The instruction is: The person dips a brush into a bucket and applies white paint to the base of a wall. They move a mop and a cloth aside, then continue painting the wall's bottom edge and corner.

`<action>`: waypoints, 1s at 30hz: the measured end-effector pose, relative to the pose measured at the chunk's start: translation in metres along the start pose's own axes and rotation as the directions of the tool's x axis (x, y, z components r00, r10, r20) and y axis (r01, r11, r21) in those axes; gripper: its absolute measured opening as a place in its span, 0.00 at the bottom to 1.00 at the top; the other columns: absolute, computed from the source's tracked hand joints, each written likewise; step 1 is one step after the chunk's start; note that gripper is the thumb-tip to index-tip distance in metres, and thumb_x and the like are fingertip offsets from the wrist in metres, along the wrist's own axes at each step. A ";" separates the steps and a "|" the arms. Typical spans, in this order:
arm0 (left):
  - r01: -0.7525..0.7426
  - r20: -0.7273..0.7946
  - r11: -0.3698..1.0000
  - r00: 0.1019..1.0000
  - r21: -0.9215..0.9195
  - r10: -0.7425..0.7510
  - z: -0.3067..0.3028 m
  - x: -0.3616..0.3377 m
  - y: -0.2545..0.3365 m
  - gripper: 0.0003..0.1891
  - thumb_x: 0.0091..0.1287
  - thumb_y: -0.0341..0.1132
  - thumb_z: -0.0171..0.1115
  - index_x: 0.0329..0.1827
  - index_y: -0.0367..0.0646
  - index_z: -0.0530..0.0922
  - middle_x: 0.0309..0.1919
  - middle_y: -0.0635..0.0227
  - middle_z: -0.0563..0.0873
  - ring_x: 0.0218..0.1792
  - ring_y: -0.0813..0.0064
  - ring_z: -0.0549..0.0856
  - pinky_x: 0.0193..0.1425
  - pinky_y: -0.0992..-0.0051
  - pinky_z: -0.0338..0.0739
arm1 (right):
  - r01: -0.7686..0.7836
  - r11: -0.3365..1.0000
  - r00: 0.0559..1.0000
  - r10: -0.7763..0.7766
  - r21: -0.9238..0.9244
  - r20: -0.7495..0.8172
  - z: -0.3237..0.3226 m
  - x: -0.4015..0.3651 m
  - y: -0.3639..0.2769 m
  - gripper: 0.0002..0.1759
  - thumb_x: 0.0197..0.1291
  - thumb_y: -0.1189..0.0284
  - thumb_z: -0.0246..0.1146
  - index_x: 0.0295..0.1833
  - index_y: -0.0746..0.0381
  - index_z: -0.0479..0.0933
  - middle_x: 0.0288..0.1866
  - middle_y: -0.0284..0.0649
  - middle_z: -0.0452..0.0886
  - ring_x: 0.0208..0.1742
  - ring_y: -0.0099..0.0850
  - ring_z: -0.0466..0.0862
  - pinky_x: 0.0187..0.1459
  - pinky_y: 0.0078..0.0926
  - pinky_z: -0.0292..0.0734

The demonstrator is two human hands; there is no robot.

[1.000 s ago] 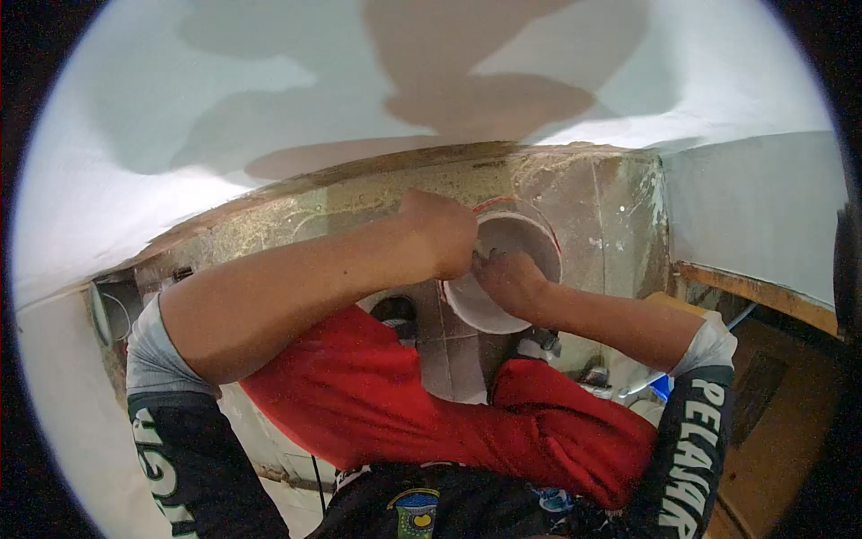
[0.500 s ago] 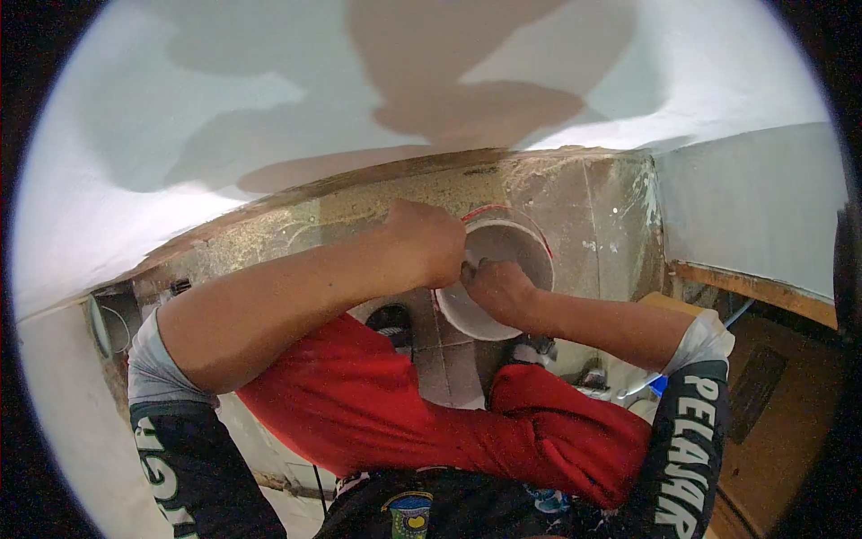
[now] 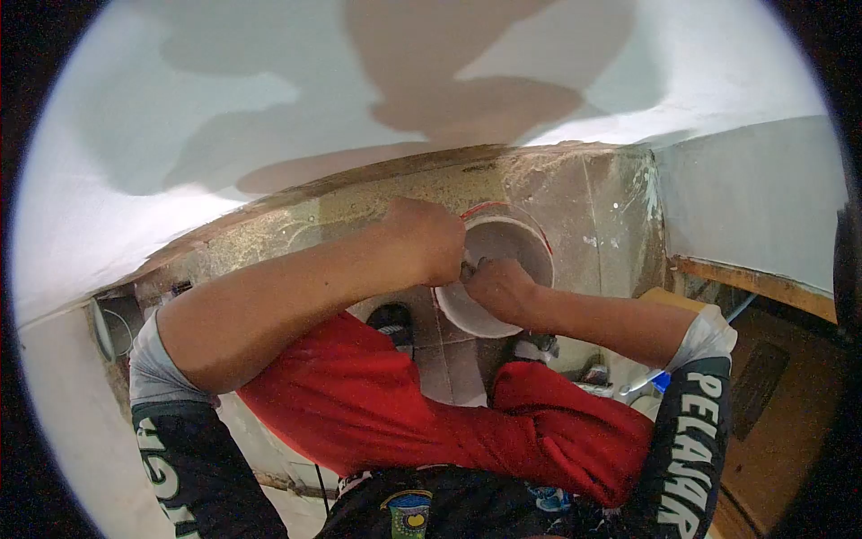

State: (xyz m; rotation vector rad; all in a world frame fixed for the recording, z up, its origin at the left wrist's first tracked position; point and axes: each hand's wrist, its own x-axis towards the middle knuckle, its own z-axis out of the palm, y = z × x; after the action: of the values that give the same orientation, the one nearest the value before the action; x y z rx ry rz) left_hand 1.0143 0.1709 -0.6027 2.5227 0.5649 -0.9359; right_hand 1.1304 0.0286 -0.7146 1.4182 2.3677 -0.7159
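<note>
A round bucket [image 3: 525,241] with a whitish rim and a red edge at the back stands on the floor between my feet and the wall. My left hand [image 3: 427,242] is curled closed at the bucket's left side, its back toward me, hiding part of the rim. Over the bucket's opening, my right hand [image 3: 499,289] is also closed, with its fingertips close against the left hand. Whatever the fingers grip, if anything, is hidden behind the hands. The bucket's inside looks greyish, and its contents are hard to make out.
A pale wall [image 3: 296,81] with shadows curves across the front. Stained floor [image 3: 593,202] runs along it. At the right are a wooden strip [image 3: 759,286] and a brown panel [image 3: 763,386]. A dark sandal [image 3: 391,325] shows beside my red trousers [image 3: 359,395].
Both hands stay at the bucket in nearly the same pose. The view has shifted very slightly; nothing has visibly been picked up or let go.
</note>
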 end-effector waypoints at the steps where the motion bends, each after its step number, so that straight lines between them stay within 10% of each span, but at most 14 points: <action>1: -0.012 -0.008 1.000 1.000 0.005 0.012 0.001 0.000 0.000 0.20 0.67 0.47 0.57 0.40 0.37 0.85 0.32 0.49 0.87 0.37 0.48 0.88 0.44 0.51 0.82 | -0.048 0.998 0.999 0.048 0.031 0.003 -0.001 0.000 -0.002 0.15 0.55 0.75 0.63 0.49 0.67 0.81 0.43 0.49 0.86 0.45 0.45 0.88 0.39 0.44 0.85; 15: 0.038 0.059 0.999 0.998 -0.007 -0.037 -0.001 0.003 -0.004 0.15 0.54 0.36 0.64 0.42 0.40 0.87 0.39 0.53 0.89 0.43 0.55 0.89 0.47 0.57 0.82 | -0.165 0.941 0.969 0.099 0.294 0.228 -0.088 -0.057 0.040 0.15 0.65 0.65 0.57 0.45 0.66 0.80 0.40 0.53 0.85 0.45 0.45 0.87 0.46 0.42 0.80; 20: 0.028 0.021 1.000 0.999 -0.005 -0.028 0.000 0.007 -0.006 0.13 0.52 0.33 0.64 0.40 0.39 0.87 0.38 0.51 0.88 0.43 0.54 0.88 0.46 0.57 0.82 | -0.290 0.571 0.935 -0.002 0.769 0.354 -0.105 -0.110 0.075 0.17 0.68 0.62 0.57 0.47 0.66 0.81 0.36 0.36 0.84 0.36 0.28 0.80 0.39 0.28 0.75; 27: 0.045 0.092 0.996 0.994 0.076 -0.052 -0.011 0.006 0.003 0.14 0.59 0.33 0.60 0.45 0.34 0.82 0.36 0.46 0.87 0.40 0.48 0.88 0.46 0.54 0.82 | -0.345 0.122 0.931 0.173 0.931 0.322 -0.084 -0.188 0.108 0.18 0.66 0.62 0.63 0.53 0.63 0.82 0.35 0.33 0.84 0.34 0.21 0.78 0.34 0.22 0.75; 30: -0.001 0.142 0.995 0.990 0.103 -0.013 -0.016 0.009 0.006 0.17 0.66 0.34 0.53 0.54 0.31 0.76 0.39 0.42 0.86 0.42 0.44 0.86 0.49 0.50 0.81 | -0.010 -0.066 0.927 0.375 0.998 0.034 -0.066 -0.213 0.138 0.17 0.66 0.65 0.64 0.54 0.63 0.82 0.37 0.35 0.86 0.32 0.21 0.81 0.34 0.19 0.77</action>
State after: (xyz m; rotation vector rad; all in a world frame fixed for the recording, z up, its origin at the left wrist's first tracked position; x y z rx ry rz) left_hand 1.0318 0.1757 -0.5959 2.5189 0.4920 -1.1640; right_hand 1.3533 -0.0373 -0.5934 2.3446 1.2927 -2.6998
